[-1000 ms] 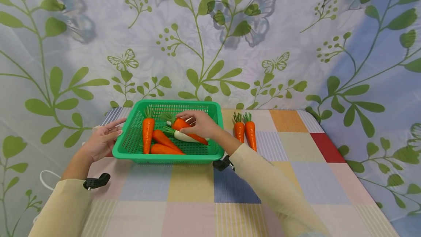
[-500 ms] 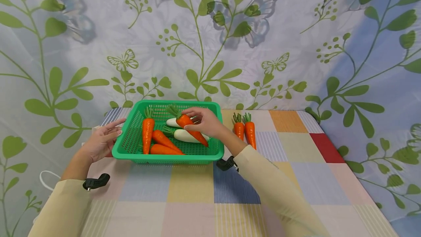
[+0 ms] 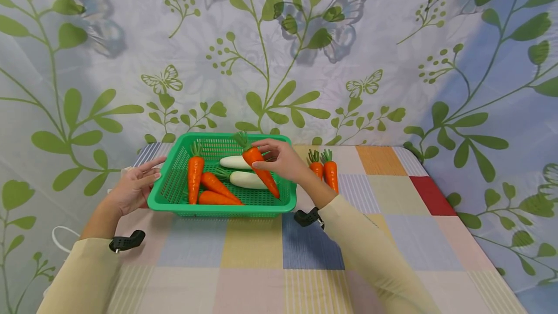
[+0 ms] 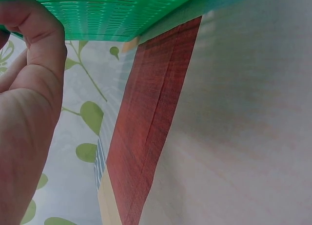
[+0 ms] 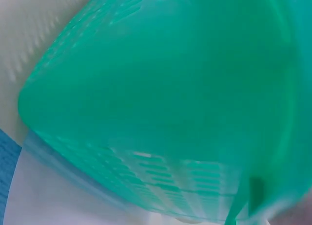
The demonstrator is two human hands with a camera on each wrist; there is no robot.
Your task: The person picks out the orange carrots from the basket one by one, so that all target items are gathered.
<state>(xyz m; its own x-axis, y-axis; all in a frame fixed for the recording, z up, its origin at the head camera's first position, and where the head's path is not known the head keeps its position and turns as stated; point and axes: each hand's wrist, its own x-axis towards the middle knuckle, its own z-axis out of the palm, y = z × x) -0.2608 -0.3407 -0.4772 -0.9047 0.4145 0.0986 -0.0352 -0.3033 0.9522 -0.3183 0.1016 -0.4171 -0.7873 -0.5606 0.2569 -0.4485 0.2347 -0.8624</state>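
My right hand (image 3: 283, 160) pinches an orange carrot (image 3: 261, 171) with a green leafy top, held slanted above the right half of a green plastic basket (image 3: 222, 209). Below it in the basket lie two white radishes, one radish (image 3: 233, 162) behind the other radish (image 3: 246, 180). Several carrots lie in the left half, among them an upright-pointing carrot (image 3: 195, 178). My left hand (image 3: 136, 187) touches the basket's left rim from outside, fingers mostly extended. In the left wrist view its finger (image 4: 41, 45) meets the basket's underside edge. The basket fills the blurred right wrist view.
Two carrots lie on the table right of the basket, the outer carrot (image 3: 330, 172) partly hidden by my right forearm. A patchwork cloth (image 3: 253, 241) covers the table. A leaf-patterned curtain (image 3: 279, 62) hangs behind. A white cable (image 3: 61, 236) lies at left.
My right hand has lifted the carrot off the radishes and drawn it rightward, uncovering the rear radish. My left hand has stayed at the basket's left rim.
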